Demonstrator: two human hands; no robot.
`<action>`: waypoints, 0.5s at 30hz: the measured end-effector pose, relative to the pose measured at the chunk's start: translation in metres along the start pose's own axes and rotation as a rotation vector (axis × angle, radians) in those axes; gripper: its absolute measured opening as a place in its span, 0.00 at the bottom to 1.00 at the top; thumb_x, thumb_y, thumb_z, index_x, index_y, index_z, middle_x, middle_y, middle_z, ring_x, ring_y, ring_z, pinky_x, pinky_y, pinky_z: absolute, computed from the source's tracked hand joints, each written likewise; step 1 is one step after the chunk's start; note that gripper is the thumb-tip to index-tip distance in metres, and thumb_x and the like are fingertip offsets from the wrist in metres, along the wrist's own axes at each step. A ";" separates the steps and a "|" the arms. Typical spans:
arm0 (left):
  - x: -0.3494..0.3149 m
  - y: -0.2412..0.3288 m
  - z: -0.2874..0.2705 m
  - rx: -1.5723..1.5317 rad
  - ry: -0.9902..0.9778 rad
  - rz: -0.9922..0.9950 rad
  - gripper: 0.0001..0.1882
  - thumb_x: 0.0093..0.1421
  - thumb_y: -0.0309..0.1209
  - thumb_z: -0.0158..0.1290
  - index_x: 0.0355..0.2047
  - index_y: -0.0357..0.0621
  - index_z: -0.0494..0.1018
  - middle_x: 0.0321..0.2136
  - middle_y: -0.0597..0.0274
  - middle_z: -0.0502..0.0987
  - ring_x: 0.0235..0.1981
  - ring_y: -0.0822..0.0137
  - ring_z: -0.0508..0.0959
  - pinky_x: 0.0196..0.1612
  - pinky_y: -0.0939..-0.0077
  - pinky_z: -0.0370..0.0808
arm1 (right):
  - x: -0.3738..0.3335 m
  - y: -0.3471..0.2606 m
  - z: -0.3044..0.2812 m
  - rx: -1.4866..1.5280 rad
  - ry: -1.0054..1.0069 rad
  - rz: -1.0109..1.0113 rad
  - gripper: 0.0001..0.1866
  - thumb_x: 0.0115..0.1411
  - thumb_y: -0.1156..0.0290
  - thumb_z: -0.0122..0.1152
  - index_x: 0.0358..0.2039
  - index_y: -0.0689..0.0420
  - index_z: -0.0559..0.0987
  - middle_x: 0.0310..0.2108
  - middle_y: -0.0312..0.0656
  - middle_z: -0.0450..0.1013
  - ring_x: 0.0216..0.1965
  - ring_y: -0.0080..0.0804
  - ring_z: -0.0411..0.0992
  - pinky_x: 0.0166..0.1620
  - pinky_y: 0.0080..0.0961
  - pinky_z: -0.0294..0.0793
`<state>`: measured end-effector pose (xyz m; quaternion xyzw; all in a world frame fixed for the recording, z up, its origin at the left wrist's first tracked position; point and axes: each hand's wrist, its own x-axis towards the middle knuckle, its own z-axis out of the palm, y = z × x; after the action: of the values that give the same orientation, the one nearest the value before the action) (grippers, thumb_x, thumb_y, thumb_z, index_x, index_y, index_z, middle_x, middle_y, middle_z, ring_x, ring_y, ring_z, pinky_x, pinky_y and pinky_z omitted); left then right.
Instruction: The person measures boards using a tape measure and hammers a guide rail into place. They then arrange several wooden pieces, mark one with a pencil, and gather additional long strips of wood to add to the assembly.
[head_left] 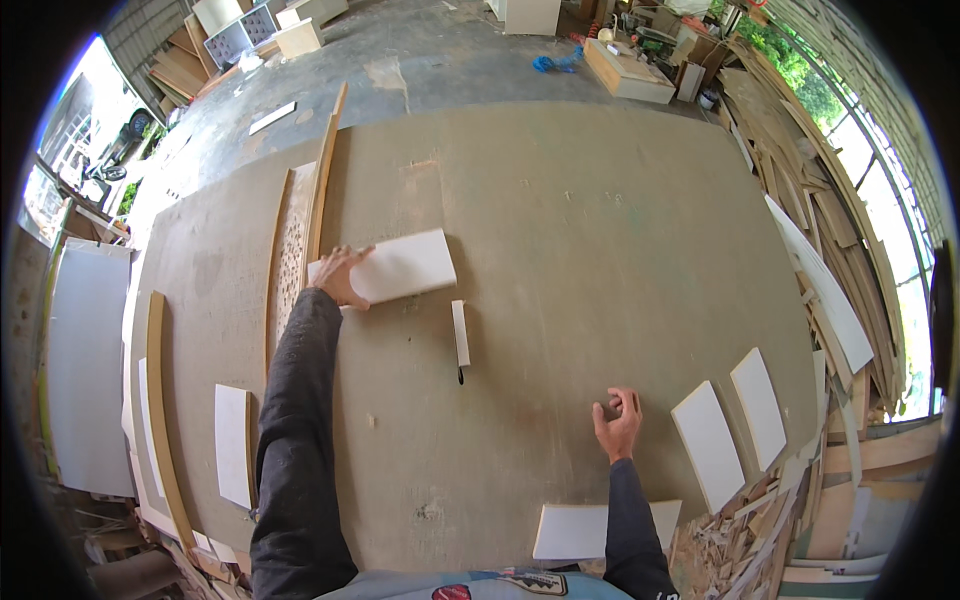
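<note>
My left hand (341, 275) reaches forward over the big brown workbench (580, 220) and grips the left end of a white rectangular board (400, 266) that lies flat there. Just right of and below that board lies a narrow white strip with a dark tip (460, 337). My right hand (618, 418) rests near the bench's lower right, fingers loosely curled, holding nothing. Two white panels (708, 445) (758, 406) lie to its right, and another white panel (572, 532) sits at the near edge by my right forearm.
Long wooden strips and a perforated board (296, 245) lie along the bench's left side, with a white panel (233, 444) near its left edge. Offcuts are piled at the right (830, 290). A large white sheet (88, 370) stands at the far left. Boxes and boards stand on the concrete floor beyond.
</note>
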<state>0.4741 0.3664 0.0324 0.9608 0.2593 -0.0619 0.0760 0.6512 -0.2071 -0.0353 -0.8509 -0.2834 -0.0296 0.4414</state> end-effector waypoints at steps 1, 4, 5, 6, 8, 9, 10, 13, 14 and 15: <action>-0.007 0.000 -0.008 -0.087 0.028 -0.006 0.66 0.27 0.44 0.75 0.71 0.59 0.57 0.58 0.39 0.68 0.62 0.45 0.67 0.67 0.46 0.60 | 0.000 0.001 0.000 -0.008 0.003 0.004 0.17 0.47 0.73 0.67 0.39 0.57 0.76 0.36 0.41 0.71 0.31 0.36 0.67 0.37 0.33 0.69; -0.047 -0.024 -0.039 -0.316 0.144 -0.030 0.62 0.28 0.44 0.75 0.68 0.50 0.62 0.49 0.42 0.76 0.53 0.47 0.75 0.58 0.58 0.72 | 0.001 0.001 0.002 -0.008 -0.001 0.011 0.17 0.47 0.71 0.67 0.39 0.57 0.76 0.35 0.42 0.71 0.31 0.37 0.67 0.37 0.33 0.70; -0.066 -0.036 -0.047 -0.298 0.188 -0.040 0.59 0.31 0.44 0.74 0.67 0.48 0.64 0.46 0.42 0.78 0.50 0.46 0.77 0.56 0.58 0.73 | 0.001 0.002 0.001 0.000 -0.003 0.015 0.18 0.47 0.70 0.67 0.39 0.57 0.76 0.35 0.42 0.71 0.31 0.37 0.66 0.38 0.33 0.70; -0.085 -0.041 -0.056 -0.285 0.222 -0.137 0.58 0.31 0.45 0.73 0.67 0.46 0.64 0.46 0.42 0.78 0.50 0.45 0.77 0.56 0.58 0.73 | 0.001 0.003 0.001 0.011 -0.007 0.023 0.18 0.47 0.70 0.67 0.39 0.57 0.76 0.36 0.42 0.71 0.32 0.37 0.66 0.38 0.33 0.70; -0.128 -0.045 -0.068 -0.307 0.263 -0.333 0.58 0.34 0.48 0.72 0.67 0.43 0.64 0.45 0.39 0.79 0.50 0.44 0.77 0.57 0.56 0.73 | 0.001 0.006 -0.006 0.031 -0.022 0.043 0.19 0.47 0.70 0.68 0.40 0.57 0.76 0.37 0.41 0.71 0.33 0.36 0.66 0.39 0.33 0.70; -0.159 -0.059 -0.064 -0.259 0.312 -0.433 0.58 0.34 0.49 0.72 0.67 0.43 0.63 0.45 0.38 0.79 0.50 0.43 0.77 0.57 0.56 0.72 | 0.001 0.006 -0.004 0.060 -0.032 0.051 0.19 0.46 0.70 0.68 0.40 0.57 0.76 0.37 0.41 0.71 0.33 0.35 0.66 0.39 0.32 0.70; -0.191 -0.084 -0.048 -0.212 0.361 -0.531 0.59 0.34 0.50 0.72 0.67 0.42 0.63 0.46 0.37 0.78 0.51 0.43 0.77 0.57 0.55 0.72 | 0.002 0.004 -0.002 0.085 -0.063 0.050 0.20 0.46 0.70 0.69 0.41 0.57 0.76 0.38 0.41 0.71 0.34 0.35 0.66 0.40 0.32 0.70; -0.281 -0.114 -0.013 -0.225 0.394 -0.788 0.61 0.35 0.54 0.72 0.67 0.39 0.62 0.49 0.33 0.77 0.53 0.41 0.76 0.59 0.53 0.71 | 0.006 0.004 -0.006 0.126 -0.120 0.063 0.22 0.45 0.71 0.70 0.43 0.57 0.77 0.39 0.40 0.71 0.35 0.33 0.66 0.41 0.32 0.70; -0.313 -0.120 0.001 -0.213 0.403 -0.851 0.60 0.35 0.55 0.72 0.67 0.40 0.62 0.50 0.33 0.76 0.54 0.41 0.76 0.60 0.52 0.70 | 0.007 0.002 -0.007 0.139 -0.140 0.069 0.22 0.45 0.71 0.70 0.43 0.58 0.77 0.40 0.40 0.71 0.36 0.33 0.67 0.42 0.31 0.70; -0.343 -0.121 0.014 -0.204 0.409 -0.913 0.60 0.35 0.55 0.72 0.67 0.41 0.62 0.52 0.34 0.76 0.55 0.41 0.75 0.60 0.50 0.70 | 0.007 0.000 -0.008 0.148 -0.161 0.075 0.23 0.45 0.71 0.70 0.44 0.58 0.77 0.40 0.40 0.72 0.36 0.32 0.67 0.42 0.31 0.70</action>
<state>0.1174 0.2999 0.0591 0.7296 0.6671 0.1260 0.0824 0.6585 -0.2103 -0.0287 -0.8256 -0.2872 0.0763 0.4797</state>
